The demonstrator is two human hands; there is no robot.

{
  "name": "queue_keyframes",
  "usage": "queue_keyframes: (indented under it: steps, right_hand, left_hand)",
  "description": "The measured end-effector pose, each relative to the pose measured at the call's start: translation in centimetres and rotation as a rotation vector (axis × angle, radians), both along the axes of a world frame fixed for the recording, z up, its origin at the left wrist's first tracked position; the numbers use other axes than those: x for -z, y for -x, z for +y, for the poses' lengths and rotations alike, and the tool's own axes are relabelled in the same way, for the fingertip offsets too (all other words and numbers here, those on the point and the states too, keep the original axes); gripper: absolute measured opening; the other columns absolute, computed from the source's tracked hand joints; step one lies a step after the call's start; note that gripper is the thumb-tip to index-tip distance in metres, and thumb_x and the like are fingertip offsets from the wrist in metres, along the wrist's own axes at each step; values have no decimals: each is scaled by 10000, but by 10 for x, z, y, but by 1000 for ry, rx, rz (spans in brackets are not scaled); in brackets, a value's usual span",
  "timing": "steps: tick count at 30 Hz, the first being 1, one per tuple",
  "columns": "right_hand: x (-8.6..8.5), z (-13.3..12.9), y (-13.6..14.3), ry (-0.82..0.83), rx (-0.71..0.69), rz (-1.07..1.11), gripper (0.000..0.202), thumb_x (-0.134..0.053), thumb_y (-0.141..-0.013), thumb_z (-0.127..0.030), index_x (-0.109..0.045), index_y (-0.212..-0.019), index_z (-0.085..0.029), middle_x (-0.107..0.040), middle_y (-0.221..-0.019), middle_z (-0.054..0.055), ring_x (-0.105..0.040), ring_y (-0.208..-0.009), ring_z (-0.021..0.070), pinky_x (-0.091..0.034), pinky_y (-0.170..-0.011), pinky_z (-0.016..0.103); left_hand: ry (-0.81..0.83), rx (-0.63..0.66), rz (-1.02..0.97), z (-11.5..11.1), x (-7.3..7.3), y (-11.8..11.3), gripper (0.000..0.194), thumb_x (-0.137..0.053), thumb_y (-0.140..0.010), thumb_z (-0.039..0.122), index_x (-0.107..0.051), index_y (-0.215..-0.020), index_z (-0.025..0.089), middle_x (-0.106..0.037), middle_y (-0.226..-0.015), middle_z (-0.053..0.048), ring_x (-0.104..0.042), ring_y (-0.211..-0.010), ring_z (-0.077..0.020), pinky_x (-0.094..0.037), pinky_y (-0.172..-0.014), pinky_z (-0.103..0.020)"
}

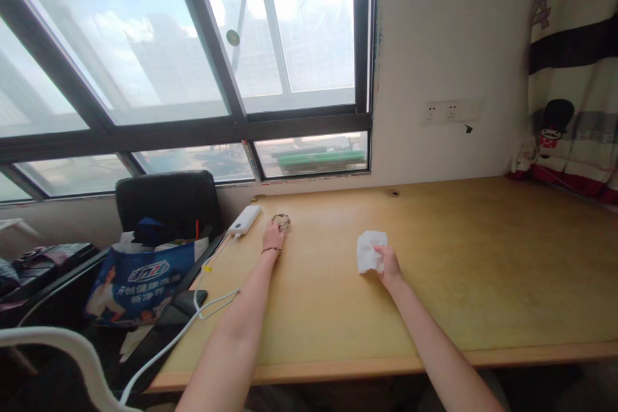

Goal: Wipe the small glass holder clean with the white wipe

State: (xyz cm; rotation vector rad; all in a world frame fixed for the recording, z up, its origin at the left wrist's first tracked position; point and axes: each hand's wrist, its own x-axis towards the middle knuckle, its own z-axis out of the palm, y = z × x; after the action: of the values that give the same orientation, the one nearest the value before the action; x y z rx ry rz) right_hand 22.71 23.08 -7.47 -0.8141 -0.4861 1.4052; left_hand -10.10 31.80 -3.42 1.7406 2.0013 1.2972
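My left hand point(274, 236) reaches to the table's left part. Its fingers are closed on the near side of a small dark-and-tan loop point(288, 222), whose exact kind is too small to make out. A dark bracelet point(271, 250) circles the left wrist. Just left of that hand lies a white power bank point(244, 220) with a white cable plugged into its near end. My right hand point(390, 265) pinches a white tissue point(369, 250) by its right side, thumb on top. The tissue looks crumpled and is at or just above the tabletop.
The yellow wooden table point(483, 270) reaches from the chair to the curtain point(574, 77). A white cable point(186, 328) runs over its left edge. Left of it, a blue bag point(145, 280) sits on a black chair point(168, 199). Window and wall sockets point(441, 112) are behind.
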Motion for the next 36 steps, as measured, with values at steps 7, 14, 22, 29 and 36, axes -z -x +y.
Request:
queue_keyframes:
  steps: [7, 14, 22, 29, 36]
  right_hand:
    - [-2, 2, 3, 52, 33, 96, 206, -551, -603, -227, -583, -793, -154, -656, -736, 37, -613, -633, 162, -497, -563, 273]
    - [-19, -8, 15, -172, -50, 95, 275, -541, -693, -284, -564, -939, -162, -634, -970, 56, -577, -932, 187, -471, -787, 317]
    - [-20, -16, 18, -160, -33, -44, 306, -586, -692, -311, -548, -974, -199, -639, -886, 36, -605, -736, 150, -484, -618, 250]
    - [-10, -10, 19, -228, 37, -192, 331, -536, -723, -366, -554, -990, -172, -631, -945, 65, -595, -819, 181, -468, -722, 292]
    - [-6, -11, 19, -253, 27, -334, 372, -540, -707, -424, -577, -976, -170, -645, -869, 49, -590, -737, 182, -477, -663, 305]
  left_hand:
    - [-94, 175, 175, -23, 3, -58, 137, -562, -703, 143, -519, -832, 163, -482, -990, -41, -470, -582, -81, -418, -647, -243]
    - [-291, 375, 261, -73, 9, -159, 159, -504, -765, 174, -532, -919, 207, -507, -1045, -52, -560, -706, -114, -464, -690, -256]
    - [-344, 612, 362, -116, 8, -200, 263, -473, -781, 150, -530, -1021, 243, -532, -1011, -58, -518, -943, -184, -454, -809, -314]
    - [-197, 446, -329, -119, 7, -193, 499, -557, -729, 356, -387, -1171, 197, -470, -1060, -93, -541, -605, -79, -493, -588, -254]
    - [397, 595, -790, -101, 9, -186, 375, -525, -693, 484, -541, -741, 113, -568, -592, -22, -477, -379, -63, -423, -386, -188]
